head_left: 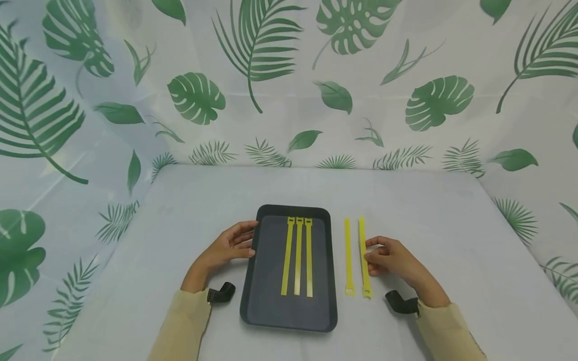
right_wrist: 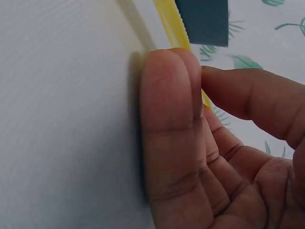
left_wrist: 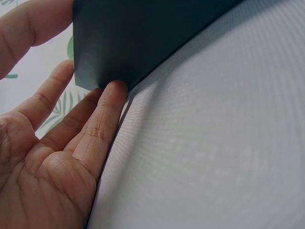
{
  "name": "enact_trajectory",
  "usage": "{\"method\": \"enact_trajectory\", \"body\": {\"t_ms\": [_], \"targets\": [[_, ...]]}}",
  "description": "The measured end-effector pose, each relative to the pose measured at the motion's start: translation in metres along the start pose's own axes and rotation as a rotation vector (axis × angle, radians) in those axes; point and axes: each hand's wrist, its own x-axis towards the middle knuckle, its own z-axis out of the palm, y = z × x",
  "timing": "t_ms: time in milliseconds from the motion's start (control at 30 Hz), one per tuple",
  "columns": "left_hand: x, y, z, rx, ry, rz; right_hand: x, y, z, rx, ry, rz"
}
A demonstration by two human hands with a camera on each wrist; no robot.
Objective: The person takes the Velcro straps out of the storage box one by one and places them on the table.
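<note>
A dark grey tray [head_left: 266, 281] lies on the white table, bearing three yellow cable ties [head_left: 298, 260] side by side, slotted heads at the far end. Against the tray's left side rest the fingers of my left hand [head_left: 228, 245]; in the left wrist view, the extended fingers touch the tray wall [left_wrist: 109, 47]. To the right of the tray, one yellow strap cable tie [head_left: 348, 255] lies with its head toward me. My right hand [head_left: 390, 258] pinches another yellow cable tie [head_left: 363, 240] near its middle, partly hidden by fingers in the right wrist view.
White cloth covers the table [head_left: 406, 200]. A leaf-printed curtain [head_left: 289, 110] closes off the back and both sides. Black wrist-camera mounts [head_left: 221, 293] stick out from the sleeve cuffs, close above the table.
</note>
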Motion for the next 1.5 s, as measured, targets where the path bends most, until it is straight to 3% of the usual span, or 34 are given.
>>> {"method": "enact_trajectory", "body": {"t_ms": [667,900,1133,1500], "targets": [[0.001,0.001,-0.001,0.001,0.003,-0.012,0.000,-0.006,0.005,-0.139,0.100,0.017],[0.000,0.001,-0.001,0.009,0.013,-0.012,0.005,-0.009,0.009,-0.168,0.102,-0.117],[0.000,0.002,0.001,0.006,0.019,-0.029,0.010,-0.012,0.012,-0.083,0.041,-0.292],[-0.001,0.003,0.001,0.010,0.022,-0.044,0.016,-0.024,0.024,-0.036,0.008,-0.368]]}}
